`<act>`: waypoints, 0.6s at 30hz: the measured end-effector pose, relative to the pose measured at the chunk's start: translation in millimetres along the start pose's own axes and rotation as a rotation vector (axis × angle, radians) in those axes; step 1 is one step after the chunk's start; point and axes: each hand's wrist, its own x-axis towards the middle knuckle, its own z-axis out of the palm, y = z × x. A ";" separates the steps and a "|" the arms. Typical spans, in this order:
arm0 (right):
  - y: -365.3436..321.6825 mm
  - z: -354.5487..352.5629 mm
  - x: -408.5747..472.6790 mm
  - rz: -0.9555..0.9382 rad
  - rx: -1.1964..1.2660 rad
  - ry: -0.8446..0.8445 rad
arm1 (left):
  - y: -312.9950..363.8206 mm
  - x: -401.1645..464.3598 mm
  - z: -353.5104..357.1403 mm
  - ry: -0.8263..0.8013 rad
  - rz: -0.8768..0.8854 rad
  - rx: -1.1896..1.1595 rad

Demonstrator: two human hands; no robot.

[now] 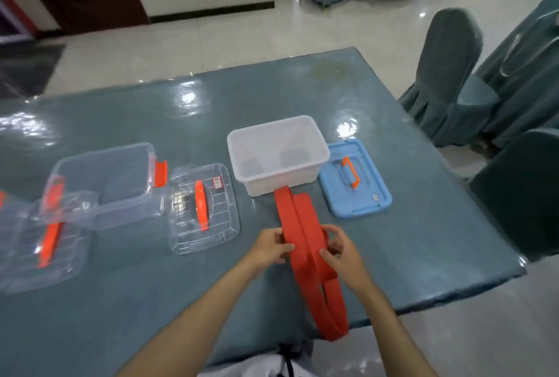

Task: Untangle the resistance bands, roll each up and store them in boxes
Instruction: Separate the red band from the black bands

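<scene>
- A person seated at a glossy grey-blue covered surface (302, 98) works a long flat red rubber resistance band (305, 237) with both hands.
- The left hand (270, 248) pinches the band's left edge, thumb on top and fingers curled beneath.
- The right hand (341, 251) grips the band's right edge, fingers bent around it and thumb pressed to the strap.
- The band lies in doubled loops; its far end touches the front wall of an open white translucent plastic box (276, 154), while its near end hangs over the surface's front edge.
- A pale blue plastic lid with an orange handle (355, 178) lies flat just right of the white box.
- A clear plastic lid with an orange handle (204, 209) lies left of the band, beside an open clear plastic box with orange latches (104, 183).
- A second clear lid with an orange handle (39, 248) sits at the far left, partly under that clear box.
- Chairs in grey-green fabric covers (447, 74) stand to the right of the surface.
</scene>
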 end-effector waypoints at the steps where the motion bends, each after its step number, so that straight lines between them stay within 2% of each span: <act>1: 10.9 2.8 0.5 0.023 -0.052 -0.007 | -8.8 4.7 0.3 0.047 -0.043 0.034; 3: 28.5 8.0 -1.9 0.057 -0.156 -0.037 | -25.9 11.8 -0.1 0.151 -0.090 0.082; 6: 44.9 15.2 -6.7 0.061 -0.240 -0.018 | -47.0 17.4 0.4 0.249 -0.044 0.165; 11: 49.5 20.5 -2.4 -0.019 -0.324 -0.036 | -62.5 16.9 8.5 0.338 0.217 0.155; 14: 53.6 16.0 -7.9 -0.041 -0.347 0.036 | -68.3 18.5 13.9 0.364 0.117 0.127; 18: 60.6 11.7 -18.0 0.095 -0.254 0.251 | -74.4 25.0 9.6 0.369 -0.052 0.054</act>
